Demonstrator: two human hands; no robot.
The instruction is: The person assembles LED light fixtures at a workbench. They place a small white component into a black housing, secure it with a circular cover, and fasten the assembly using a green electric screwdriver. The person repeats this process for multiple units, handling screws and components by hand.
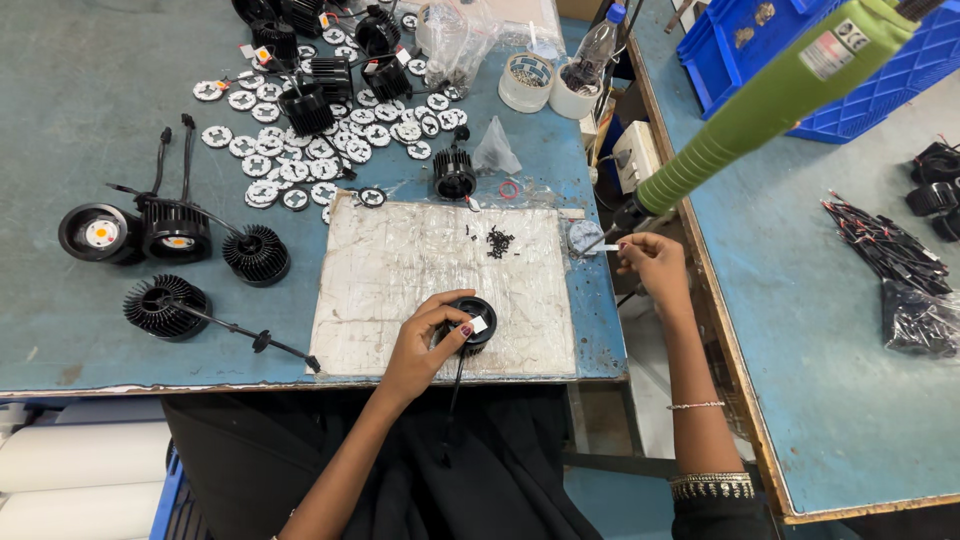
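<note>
My left hand [425,345] grips a round black finned lamp housing [478,320] with a small white square on top, resting on the pale taped work mat [400,270] near the table's front edge. A black cable hangs from the housing toward my lap. My right hand [652,262] is raised past the table's right edge and pinches a small white strip [611,247] between its fingertips. A little pile of black screws [497,240] lies on the mat, above the housing.
Black finned housings [255,254] with cables lie left of the mat. Several round white discs [300,160] and more housings cover the far table. A green hanging power tool [770,100] crosses above the gap. Tape rolls [526,80], blue crates [800,60] and bundled wires [885,250] sit right.
</note>
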